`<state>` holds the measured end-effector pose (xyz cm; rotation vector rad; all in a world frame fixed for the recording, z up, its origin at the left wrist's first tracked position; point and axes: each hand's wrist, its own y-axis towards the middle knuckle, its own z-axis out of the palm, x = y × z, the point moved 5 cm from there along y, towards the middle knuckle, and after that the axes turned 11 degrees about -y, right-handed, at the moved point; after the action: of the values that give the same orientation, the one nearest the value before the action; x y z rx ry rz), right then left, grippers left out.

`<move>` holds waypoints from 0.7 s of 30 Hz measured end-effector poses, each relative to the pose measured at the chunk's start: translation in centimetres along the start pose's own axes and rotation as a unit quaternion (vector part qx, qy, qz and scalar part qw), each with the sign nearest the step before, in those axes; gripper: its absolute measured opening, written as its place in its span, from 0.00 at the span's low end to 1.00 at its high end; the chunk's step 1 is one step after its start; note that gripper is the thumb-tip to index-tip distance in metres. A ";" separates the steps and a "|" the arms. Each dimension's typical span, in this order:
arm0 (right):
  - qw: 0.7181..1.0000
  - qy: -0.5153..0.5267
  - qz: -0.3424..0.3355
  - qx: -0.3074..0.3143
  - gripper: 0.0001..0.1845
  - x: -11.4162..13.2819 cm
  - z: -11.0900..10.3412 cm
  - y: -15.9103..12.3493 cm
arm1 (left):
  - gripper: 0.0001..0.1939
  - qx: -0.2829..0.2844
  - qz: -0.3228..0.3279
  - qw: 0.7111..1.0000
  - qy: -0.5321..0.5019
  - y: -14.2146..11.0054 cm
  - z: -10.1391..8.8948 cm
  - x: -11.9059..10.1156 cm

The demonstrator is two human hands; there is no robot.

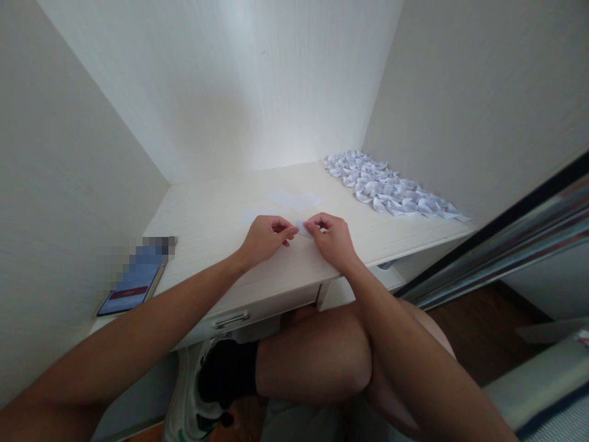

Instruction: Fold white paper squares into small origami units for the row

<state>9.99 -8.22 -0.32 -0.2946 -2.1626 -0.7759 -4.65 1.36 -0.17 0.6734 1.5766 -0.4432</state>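
Observation:
Between my two hands, just above the white desk top (202, 245), is a small piece of white paper (302, 229). My left hand (268, 238) pinches its left edge between thumb and forefinger. On the opposite side my right hand (330, 238) grips it the same way, fingers curled. Behind the hands lie flat white paper pieces (297, 199), pale against the desk. To the right, many small folded white paper pieces (391, 187) are laid in overlapping rows along the side wall.
A phone (133, 276) with its screen lit leans at the desk's left end. Walls close in the desk at the back and both sides. Below the front edge are a drawer handle (231, 320) and my crossed leg (313, 356). A dark-framed panel (506, 245) stands at the right.

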 end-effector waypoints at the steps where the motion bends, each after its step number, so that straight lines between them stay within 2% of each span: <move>1: 1.000 0.005 0.000 0.001 0.09 0.0 0.0 0.0 | 0.14 0.000 0.005 1.000 -0.018 0.0 0.0 0.0; 5: 0.999 0.034 0.000 0.012 0.09 0.0 0.1 0.0 | 0.18 -0.003 0.016 0.992 -0.127 -0.1 0.0 -0.1; 8: 0.998 0.054 0.002 0.020 0.10 0.0 0.1 0.0 | 0.21 -0.008 0.021 0.987 -0.158 -0.1 0.0 -0.3; 14: 0.998 0.061 -0.004 0.024 0.10 0.1 0.1 -0.1 | 0.20 0.009 0.021 0.984 -0.176 -0.4 0.5 -0.3; 21: 0.998 0.040 -0.016 0.053 0.09 0.7 0.5 -0.5 | 0.20 0.015 0.037 0.993 -0.109 -0.4 0.4 -0.7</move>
<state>9.03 -8.33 -0.26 -0.1720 -2.1298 -0.6755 -4.59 0.67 0.47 0.6803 1.3373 -0.4695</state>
